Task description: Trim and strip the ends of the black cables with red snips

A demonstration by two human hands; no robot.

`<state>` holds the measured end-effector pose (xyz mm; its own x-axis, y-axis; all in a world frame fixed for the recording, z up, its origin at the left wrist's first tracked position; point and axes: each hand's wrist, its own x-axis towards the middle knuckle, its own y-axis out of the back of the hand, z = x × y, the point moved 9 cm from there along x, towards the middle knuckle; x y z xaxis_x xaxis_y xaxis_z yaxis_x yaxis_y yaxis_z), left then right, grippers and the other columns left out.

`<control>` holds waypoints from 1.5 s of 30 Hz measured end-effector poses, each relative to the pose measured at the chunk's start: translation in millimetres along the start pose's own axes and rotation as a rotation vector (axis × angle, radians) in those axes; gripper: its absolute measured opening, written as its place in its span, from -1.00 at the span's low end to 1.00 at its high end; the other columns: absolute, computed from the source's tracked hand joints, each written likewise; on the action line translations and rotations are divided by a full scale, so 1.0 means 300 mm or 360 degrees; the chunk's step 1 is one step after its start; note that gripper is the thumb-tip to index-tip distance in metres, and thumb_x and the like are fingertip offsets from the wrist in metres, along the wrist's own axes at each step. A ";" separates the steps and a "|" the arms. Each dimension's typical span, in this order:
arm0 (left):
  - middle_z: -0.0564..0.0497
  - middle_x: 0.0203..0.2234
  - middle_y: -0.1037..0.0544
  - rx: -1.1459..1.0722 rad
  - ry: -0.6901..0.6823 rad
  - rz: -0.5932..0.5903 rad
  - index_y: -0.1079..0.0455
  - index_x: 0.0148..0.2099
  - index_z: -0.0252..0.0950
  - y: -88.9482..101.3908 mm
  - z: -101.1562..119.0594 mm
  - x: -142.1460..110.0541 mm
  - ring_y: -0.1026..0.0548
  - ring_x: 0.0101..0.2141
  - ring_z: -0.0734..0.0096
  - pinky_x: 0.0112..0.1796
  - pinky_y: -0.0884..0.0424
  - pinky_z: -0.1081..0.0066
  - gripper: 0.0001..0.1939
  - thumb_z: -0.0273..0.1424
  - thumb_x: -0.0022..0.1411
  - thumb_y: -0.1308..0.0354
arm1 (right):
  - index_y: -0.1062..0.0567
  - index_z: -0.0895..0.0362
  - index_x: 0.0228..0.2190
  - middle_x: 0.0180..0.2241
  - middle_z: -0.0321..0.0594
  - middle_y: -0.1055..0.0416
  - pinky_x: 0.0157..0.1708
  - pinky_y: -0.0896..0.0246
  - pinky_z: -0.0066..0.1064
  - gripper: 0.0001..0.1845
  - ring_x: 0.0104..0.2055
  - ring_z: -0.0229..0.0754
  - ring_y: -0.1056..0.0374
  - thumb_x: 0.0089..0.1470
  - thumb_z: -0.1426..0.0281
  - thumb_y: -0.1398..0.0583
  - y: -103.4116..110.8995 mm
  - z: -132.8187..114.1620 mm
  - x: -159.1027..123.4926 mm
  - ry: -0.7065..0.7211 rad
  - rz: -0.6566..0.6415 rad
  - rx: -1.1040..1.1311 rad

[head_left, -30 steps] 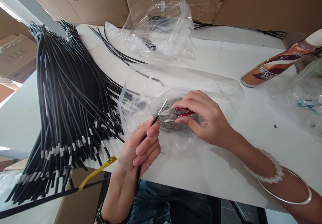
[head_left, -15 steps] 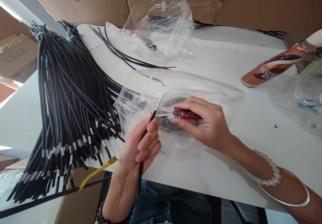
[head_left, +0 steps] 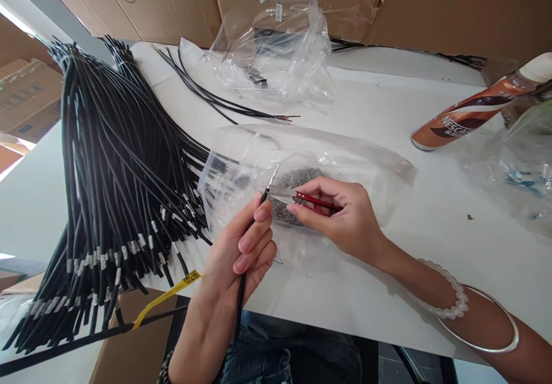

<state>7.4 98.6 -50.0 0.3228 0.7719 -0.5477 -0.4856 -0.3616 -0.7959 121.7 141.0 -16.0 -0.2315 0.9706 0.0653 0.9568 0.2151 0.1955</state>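
Two hands busy above table [head_left: 345, 303]'s near edge: left hand [head_left: 254, 252] grips cable [head_left: 265, 195], right hand [head_left: 356, 217] pinches snips [head_left: 313, 199]. Likely trimming stripped end; next needs cable steady, core spared.

Honestly the roomiest bit is the bare white tabletop [head_left: 431, 223] on the right, nearer side, below the bottle [head_left: 466, 112]. Left is blocked by the big black cable pile [head_left: 116, 171], and the crumpled clear bag [head_left: 276, 56] plus cardboard box [head_left: 297, 4] wall off the far side.
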 end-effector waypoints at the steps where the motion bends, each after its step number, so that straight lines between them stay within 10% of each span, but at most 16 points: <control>1: 0.21 -0.83 -0.18 0.0000 0.0002 0.0034 -0.34 -0.52 -0.40 0.002 -0.001 0.000 -0.08 -0.87 0.79 -0.80 -0.03 0.71 -0.51 -0.46 0.47 0.16 | -0.50 0.18 -0.46 -0.52 -0.30 -0.42 -0.56 -0.17 -0.60 -0.84 -0.53 -0.39 -0.24 0.01 0.36 -0.34 -0.002 0.006 0.001 -0.0035 -0.0006 0.0027; 27: 0.23 -0.82 -0.10 0.0181 -0.0002 0.0398 -0.29 -0.54 -0.40 0.027 -0.011 0.026 -0.04 -0.86 0.81 -0.79 0.03 0.67 -0.52 -0.50 0.46 0.16 | -0.52 0.21 -0.49 -0.52 -0.33 -0.43 -0.48 -0.16 -0.62 -0.80 -0.46 -0.40 -0.29 0.02 0.33 -0.36 -0.011 0.109 0.005 -0.0600 -0.0124 0.0134; 45: 0.25 -0.84 -0.12 0.0040 0.0019 0.0190 -0.24 -0.49 -0.37 0.005 0.005 0.019 -0.06 -0.89 0.79 -0.80 0.03 0.69 -0.48 -0.48 0.51 0.32 | -0.49 0.18 -0.44 -0.50 -0.29 -0.43 -0.48 -0.26 -0.53 -0.77 -0.45 -0.32 -0.35 0.03 0.27 -0.33 0.014 0.042 -0.010 -0.0357 0.0031 -0.0004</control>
<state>7.3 103.3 -53.9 0.2712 0.7178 -0.6413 -0.5412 -0.4372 -0.7183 128.5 140.4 -27.6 -0.1678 0.9743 -0.1499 0.9603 0.1960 0.1986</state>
